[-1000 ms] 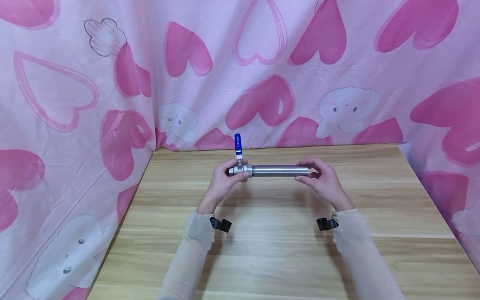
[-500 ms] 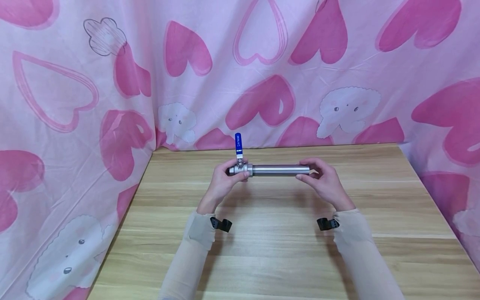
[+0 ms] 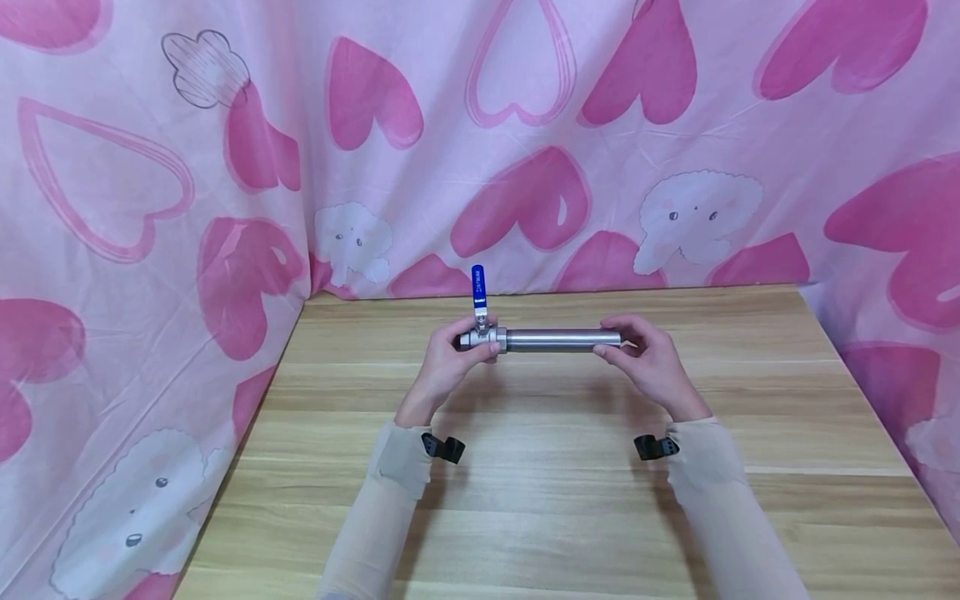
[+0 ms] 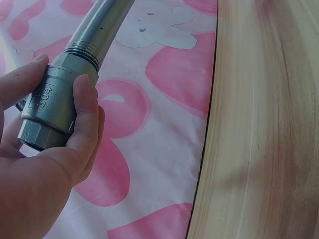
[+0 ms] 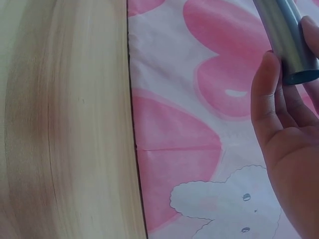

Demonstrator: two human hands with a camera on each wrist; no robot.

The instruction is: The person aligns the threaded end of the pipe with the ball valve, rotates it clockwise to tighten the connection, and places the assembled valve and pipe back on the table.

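A steel ball valve [image 3: 480, 337] with a blue lever handle [image 3: 479, 287] is held level above the table, its lever pointing toward the back. My left hand [image 3: 444, 367] grips the valve body, which shows a raised "304" in the left wrist view. Into the valve's right side runs a straight steel pipe [image 3: 562, 340], with a few threads [image 4: 83, 52] showing at the joint. My right hand [image 3: 651, 365] holds the pipe's far end between thumb and fingers. The pipe's open end [image 5: 302, 77] faces the right palm in the right wrist view.
Below the hands lies a wood-grain table [image 3: 540, 500]. A pink curtain [image 3: 420, 192] with hearts and white cartoon animals hangs behind the table and along both sides. Each sleeve carries a black wrist camera, the left one [image 3: 444, 448] and the right one [image 3: 656, 447].
Both hands keep their hold on the valve and pipe, with only a very slight shift to the right in the head view. The curtain pattern shifts slightly too.
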